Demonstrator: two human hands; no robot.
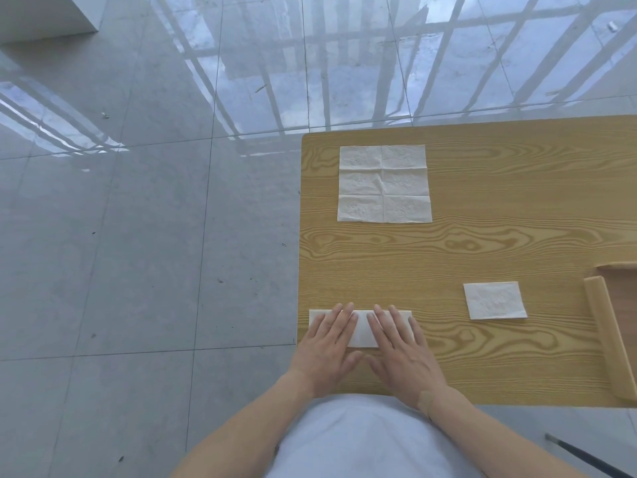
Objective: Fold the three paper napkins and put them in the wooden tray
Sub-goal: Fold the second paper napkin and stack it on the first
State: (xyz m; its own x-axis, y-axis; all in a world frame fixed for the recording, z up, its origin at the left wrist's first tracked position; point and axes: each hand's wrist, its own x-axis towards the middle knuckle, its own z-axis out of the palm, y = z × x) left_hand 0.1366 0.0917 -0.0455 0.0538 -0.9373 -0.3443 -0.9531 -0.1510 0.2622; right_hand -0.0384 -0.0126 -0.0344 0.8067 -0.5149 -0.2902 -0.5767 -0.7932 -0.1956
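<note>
- Napkin strip (362, 331), folded long and narrow, lies at the tabletop's (482, 243) near left corner.
- Left hand (327, 346) and right hand (400, 350) press it flat, fingers spread and gripping nothing.
- Unfolded napkin (384, 184) lies farther back.
- Small folded napkin (494, 300) rests beside the wooden tray (603, 336), outside it.

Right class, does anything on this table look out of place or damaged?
Nothing stands out. The open napkin lies flat, the folded napkin sits beside the tray, and both hands press the third napkin.
</note>
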